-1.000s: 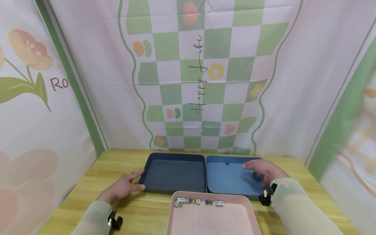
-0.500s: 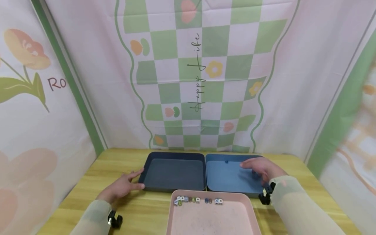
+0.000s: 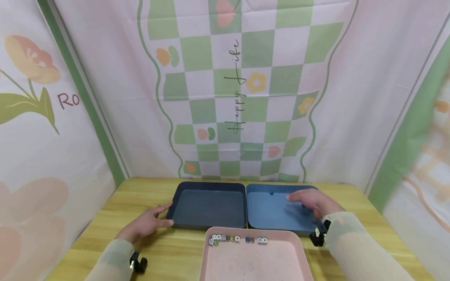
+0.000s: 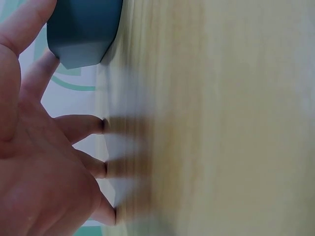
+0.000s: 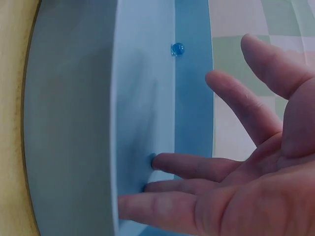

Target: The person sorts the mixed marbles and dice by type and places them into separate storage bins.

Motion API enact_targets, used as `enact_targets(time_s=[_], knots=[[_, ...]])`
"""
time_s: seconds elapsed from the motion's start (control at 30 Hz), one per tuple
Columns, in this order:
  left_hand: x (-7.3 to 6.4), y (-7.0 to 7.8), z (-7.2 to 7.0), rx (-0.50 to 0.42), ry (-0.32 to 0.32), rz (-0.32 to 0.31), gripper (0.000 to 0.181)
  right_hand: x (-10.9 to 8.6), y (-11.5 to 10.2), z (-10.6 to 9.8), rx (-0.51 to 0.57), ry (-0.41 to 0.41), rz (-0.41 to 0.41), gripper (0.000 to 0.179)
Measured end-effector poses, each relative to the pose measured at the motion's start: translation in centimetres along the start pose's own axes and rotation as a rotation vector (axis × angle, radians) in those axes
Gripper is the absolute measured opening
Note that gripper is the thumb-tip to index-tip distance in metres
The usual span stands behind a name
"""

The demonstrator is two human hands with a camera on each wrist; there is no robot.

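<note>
My left hand point(image 3: 145, 224) is at the left end of the dark navy tray point(image 3: 211, 226), thumb and index fingertip right at its wall. In the left wrist view its other fingertips rest on the wooden table, fingers spread. My right hand point(image 3: 313, 201) reaches over the right side of the blue tray point(image 3: 270, 214). In the right wrist view thumb and index finger stand apart above, while the lower fingers reach down inside the tray to its floor. A clear blue bead point(image 5: 178, 48) lies by the tray's far wall, away from the fingers.
A pink tray point(image 3: 260, 261) stands in front, with several dice point(image 3: 262, 241) and coloured glass beads point(image 3: 247, 240) along its far edge. The two blue trays sit side by side on the wooden table point(image 3: 168, 257). A printed curtain point(image 3: 197, 117) hangs behind.
The right hand has shifted slightly left over the blue tray. The left hand stays at the dark tray, and the head view has tilted a little.
</note>
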State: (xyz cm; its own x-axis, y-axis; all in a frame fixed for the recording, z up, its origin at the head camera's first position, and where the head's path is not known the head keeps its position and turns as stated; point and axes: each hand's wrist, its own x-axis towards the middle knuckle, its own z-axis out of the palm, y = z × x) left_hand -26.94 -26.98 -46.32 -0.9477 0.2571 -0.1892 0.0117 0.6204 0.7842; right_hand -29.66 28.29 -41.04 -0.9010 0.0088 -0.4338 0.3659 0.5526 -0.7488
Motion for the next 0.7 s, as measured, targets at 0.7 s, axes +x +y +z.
enact_targets(time_s=[0.7], knots=[[-0.1,-0.1,0.2,0.005,0.026,0.007,0.081,-1.2,0.3,0.0,-0.143,0.074,-0.219,0.060]])
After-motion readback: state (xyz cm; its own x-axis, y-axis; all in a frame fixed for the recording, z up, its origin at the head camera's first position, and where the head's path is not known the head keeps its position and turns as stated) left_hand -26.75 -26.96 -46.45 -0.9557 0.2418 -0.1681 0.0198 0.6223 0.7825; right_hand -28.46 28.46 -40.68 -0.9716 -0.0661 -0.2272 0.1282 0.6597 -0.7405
